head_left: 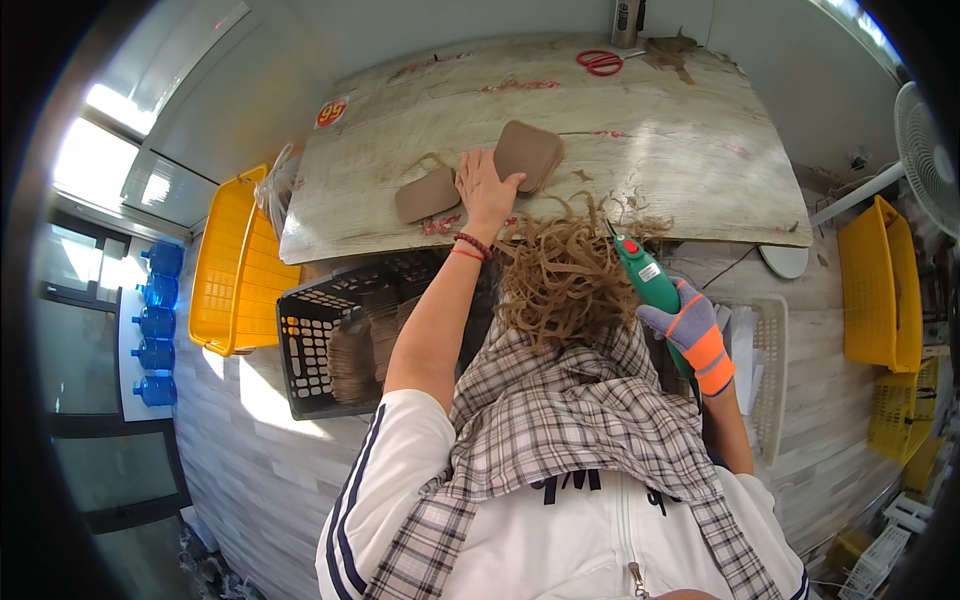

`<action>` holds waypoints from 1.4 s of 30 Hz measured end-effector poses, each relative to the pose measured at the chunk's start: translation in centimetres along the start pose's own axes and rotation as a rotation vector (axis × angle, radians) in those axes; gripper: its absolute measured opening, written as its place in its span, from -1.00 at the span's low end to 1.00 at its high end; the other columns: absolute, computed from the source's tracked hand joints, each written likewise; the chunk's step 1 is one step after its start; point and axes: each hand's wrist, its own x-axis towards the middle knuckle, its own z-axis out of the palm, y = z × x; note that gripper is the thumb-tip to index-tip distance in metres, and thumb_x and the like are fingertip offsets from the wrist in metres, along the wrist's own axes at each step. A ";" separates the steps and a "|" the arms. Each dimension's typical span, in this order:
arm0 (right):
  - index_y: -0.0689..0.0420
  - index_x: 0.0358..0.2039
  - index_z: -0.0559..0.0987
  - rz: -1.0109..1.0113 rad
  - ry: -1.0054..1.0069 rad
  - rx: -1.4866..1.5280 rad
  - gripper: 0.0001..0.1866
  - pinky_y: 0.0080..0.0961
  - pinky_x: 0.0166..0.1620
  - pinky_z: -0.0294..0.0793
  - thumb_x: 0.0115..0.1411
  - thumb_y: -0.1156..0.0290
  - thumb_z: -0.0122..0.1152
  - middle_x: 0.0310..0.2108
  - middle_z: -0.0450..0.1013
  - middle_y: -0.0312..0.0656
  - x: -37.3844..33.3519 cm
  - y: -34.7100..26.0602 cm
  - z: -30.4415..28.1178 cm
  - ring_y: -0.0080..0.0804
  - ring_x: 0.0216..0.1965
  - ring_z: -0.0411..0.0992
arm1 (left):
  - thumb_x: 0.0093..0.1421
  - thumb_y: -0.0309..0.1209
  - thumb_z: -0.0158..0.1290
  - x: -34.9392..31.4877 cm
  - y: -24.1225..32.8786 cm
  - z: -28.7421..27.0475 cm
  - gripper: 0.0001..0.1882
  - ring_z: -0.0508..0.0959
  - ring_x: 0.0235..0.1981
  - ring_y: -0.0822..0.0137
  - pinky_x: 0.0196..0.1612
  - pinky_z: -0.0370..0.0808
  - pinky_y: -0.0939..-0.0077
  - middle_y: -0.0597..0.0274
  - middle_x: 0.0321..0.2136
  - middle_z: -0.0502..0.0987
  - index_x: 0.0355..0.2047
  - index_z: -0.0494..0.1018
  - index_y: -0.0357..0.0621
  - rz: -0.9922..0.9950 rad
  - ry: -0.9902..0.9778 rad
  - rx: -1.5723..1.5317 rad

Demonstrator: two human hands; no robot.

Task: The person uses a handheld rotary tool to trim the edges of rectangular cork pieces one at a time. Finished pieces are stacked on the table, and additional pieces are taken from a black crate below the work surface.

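Observation:
My bare left hand (487, 190) lies on the table with its fingers stretched out. Its thumb touches the lower left corner of a small stack of brown rounded pads (528, 155). Just left of the fingers is another brown pad (427, 195) with a thin strip curling off its far edge. My right hand (688, 325), in a grey and orange glove, grips a green handheld power tool (645, 272) with a red button and a thin pointed tip. That tip is near a heap of curly brown trimmings (565, 270) on my lap, over a plaid apron (570, 420).
Red-handled scissors (600, 63) and a metal flask (627, 22) stand at the table's far side. Below its near edge are a black crate (310, 350) of brown pads and a white basket (770, 370). Yellow baskets (215, 265) flank the table; a fan (925, 150) is at right.

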 end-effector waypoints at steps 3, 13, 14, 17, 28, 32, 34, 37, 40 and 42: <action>0.24 -0.07 0.44 -0.092 0.064 -0.116 -0.43 -0.50 -0.34 0.46 -0.02 0.20 0.39 -0.40 0.52 -0.12 -0.3 0.4 0.0 -0.40 -0.42 0.49 | 0.03 -0.27 0.23 -0.1 1.5 0.3 -0.47 0.07 0.25 -0.01 0.24 0.01 0.03 -0.06 0.11 0.24 -0.05 0.34 -0.27 0.058 0.157 -0.118; 0.22 -0.09 0.45 -0.131 0.203 -0.036 -0.43 -0.48 -0.37 0.47 0.00 0.12 0.38 -0.48 0.53 -0.11 -0.5 -1.7 0.1 -0.39 -0.47 0.51 | 0.11 -0.54 0.15 0.0 6.8 -1.9 -0.71 0.47 -0.20 0.23 -0.17 0.44 0.30 0.18 -0.20 0.45 -0.19 0.30 -0.18 -0.316 0.108 -1.238; 0.24 -0.10 0.46 -0.128 0.206 0.008 -0.47 -0.54 -0.42 0.43 0.02 0.17 0.38 -0.49 0.51 -0.18 -0.4 -2.1 0.0 -0.49 -0.50 0.45 | 0.13 -0.57 0.12 -0.7 8.3 -2.2 -0.73 0.48 -0.22 0.26 -0.18 0.47 0.34 0.20 -0.20 0.45 -0.18 0.31 -0.17 -0.385 0.111 -1.539; 0.27 -0.14 0.48 -0.106 0.203 0.133 -0.55 -0.68 -0.52 0.33 0.04 0.27 0.37 -0.53 0.46 -0.33 -0.4 -3.9 -0.3 -0.71 -0.56 0.33 | 0.16 -0.64 0.06 -2.4 11.2 -2.5 -0.72 0.48 -0.14 0.26 -0.05 0.48 0.33 0.20 -0.13 0.46 -0.13 0.33 -0.17 -0.355 0.031 -1.936; 0.26 -0.22 0.47 -0.087 0.166 0.382 -0.58 -0.69 -0.63 0.29 0.03 0.24 0.40 -0.61 0.41 -0.35 -0.5 -5.9 -0.4 -0.71 -0.69 0.31 | 0.14 -0.70 0.03 -4.4 15.9 -1.4 -0.60 0.45 0.00 0.19 0.10 0.44 0.25 0.17 -0.04 0.44 -0.01 0.30 -0.16 -0.526 0.008 -2.281; 0.26 -0.25 0.48 -0.132 0.211 0.361 -0.59 -0.69 -0.62 0.30 0.03 0.24 0.40 -0.62 0.41 -0.35 -0.7 -6.1 -0.5 -0.72 -0.68 0.30 | 0.14 -0.71 0.02 -5.0 16.7 -1.1 -0.58 0.45 0.00 0.18 0.10 0.43 0.24 0.16 -0.03 0.43 0.00 0.28 -0.14 -0.570 0.003 -2.239; 0.26 -0.25 0.48 -0.136 0.223 0.333 -0.58 -0.69 -0.60 0.30 0.03 0.24 0.41 -0.61 0.41 -0.36 -0.4 -5.7 -0.7 -0.72 -0.67 0.30 | 0.15 -0.72 0.01 -5.4 16.9 -1.0 -0.58 0.44 0.01 0.18 0.10 0.43 0.24 0.16 -0.03 0.42 0.00 0.28 -0.14 -0.584 -0.019 -2.212; 0.27 -0.24 0.48 -0.147 0.241 0.326 -0.58 -0.69 -0.59 0.31 0.03 0.24 0.41 -0.60 0.42 -0.36 0.2 -4.9 -0.9 -0.72 -0.66 0.31 | 0.15 -0.72 0.00 -6.4 17.2 -0.8 -0.60 0.46 -0.01 0.18 0.09 0.45 0.27 0.14 -0.04 0.43 -0.02 0.29 -0.16 -0.560 -0.072 -2.173; 0.27 -0.24 0.48 -0.137 0.254 0.366 -0.58 -0.69 -0.59 0.31 0.03 0.24 0.40 -0.58 0.44 -0.35 0.2 -5.5 -1.3 -0.72 -0.65 0.32 | 0.15 -0.71 0.01 -7.3 17.4 -0.4 -0.65 0.49 -0.07 0.18 0.04 0.49 0.30 0.11 -0.09 0.46 -0.05 0.31 -0.21 -0.561 -0.108 -2.122; 0.27 -0.24 0.48 -0.128 0.260 0.387 -0.59 -0.69 -0.59 0.31 0.03 0.25 0.40 -0.57 0.45 -0.34 0.2 -6.0 -1.7 -0.72 -0.65 0.32 | 0.15 -0.71 0.00 -7.9 17.2 0.0 -0.66 0.50 -0.07 0.19 0.03 0.49 0.30 0.11 -0.09 0.46 -0.06 0.32 -0.22 -0.573 -0.143 -2.090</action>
